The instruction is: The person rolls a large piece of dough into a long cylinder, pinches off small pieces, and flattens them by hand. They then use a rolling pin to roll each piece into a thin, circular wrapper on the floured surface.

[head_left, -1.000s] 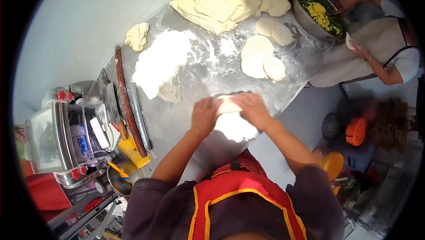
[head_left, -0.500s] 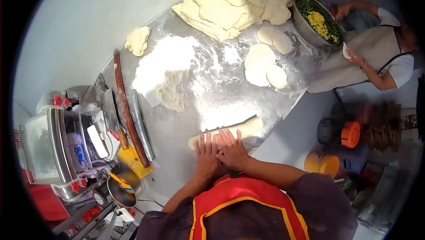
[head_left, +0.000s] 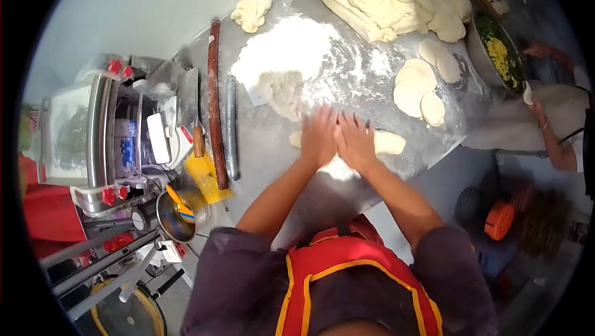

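A pale dough roll (head_left: 389, 143) lies crosswise on the floured metal table (head_left: 263, 150), its two ends showing on either side of my hands. My left hand (head_left: 320, 138) is flat over the roll's left half, fingers stretched away from me. Close beside it, my right hand (head_left: 356, 141) presses on the roll in the same way, fingers spread a little. The middle of the roll is hidden under both palms. Beyond my fingertips is a patch of white flour (head_left: 285, 51).
A big dough mass (head_left: 396, 1), a small lump (head_left: 251, 13) and flat dough rounds (head_left: 415, 82) lie farther back. Rods (head_left: 214, 100) lie at left. At right, a co-worker (head_left: 548, 125) holds a dough round beside a filling bowl (head_left: 474, 51).
Both hands have moved forward, away from my body, and the roll has shifted with them. The view has turned, so the table and the co-worker appear farther right.
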Tool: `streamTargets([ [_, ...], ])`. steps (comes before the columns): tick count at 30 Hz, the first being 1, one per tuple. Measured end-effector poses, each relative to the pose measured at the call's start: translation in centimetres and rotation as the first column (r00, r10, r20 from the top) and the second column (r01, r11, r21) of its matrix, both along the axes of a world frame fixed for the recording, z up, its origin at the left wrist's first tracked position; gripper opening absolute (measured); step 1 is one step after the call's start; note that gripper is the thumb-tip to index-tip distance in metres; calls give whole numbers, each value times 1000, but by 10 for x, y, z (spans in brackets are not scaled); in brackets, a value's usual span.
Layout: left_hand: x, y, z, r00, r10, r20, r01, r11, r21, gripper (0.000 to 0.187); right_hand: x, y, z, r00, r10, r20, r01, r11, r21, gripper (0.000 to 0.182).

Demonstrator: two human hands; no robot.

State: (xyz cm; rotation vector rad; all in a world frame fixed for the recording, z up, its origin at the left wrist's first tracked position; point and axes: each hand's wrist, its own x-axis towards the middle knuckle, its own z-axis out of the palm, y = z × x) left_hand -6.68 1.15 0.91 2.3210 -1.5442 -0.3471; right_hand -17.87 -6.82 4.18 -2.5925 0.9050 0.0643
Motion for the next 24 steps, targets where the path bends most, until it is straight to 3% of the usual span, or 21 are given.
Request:
streamTargets([
  [2,-23,55,16,992,-56,-117,28,973,-231,47,-40,41,18,981,101,168,-89,993,-76,56],
  [4,-47,99,15,989,-106,-107,70,951,-302,49,-64,84,-2,957,177,228,-140,976,-168,72],
  [7,-59,106,-3,1000,-8,13,11,962,-272,51,-55,102,-16,946,117,302,-107,993,-48,70],
  [13,4,22,-7,979,66,195,-61,998,-36,55,16,15,-34,985,158,75,-132,953,-271,63],
  [16,27,-12,-9,948,194,250,-145,969,-201,52,46,-17,-40,986,73,151,-21,947,-322,60],
  [19,28,-10,-3,966,80,246,-55,993,-108,50,45,0,-21,986,-164,26,166,956,-242,60],
  [20,26,2,-2,1000,-30,2,30,999,19,46,33,9,-11,990,-131,-51,126,987,-100,59],
  [22,8,39,16,990,-115,-81,94,969,-231,40,-8,43,30,998,-31,51,27,997,69,51],
  [23,-6,56,38,973,-175,-149,164,983,-87,41,-37,62,26,976,45,213,-44,999,-7,48],
  [24,-18,70,50,950,-225,-217,241,969,48,42,-59,74,34,976,122,183,-122,992,-11,52],
])
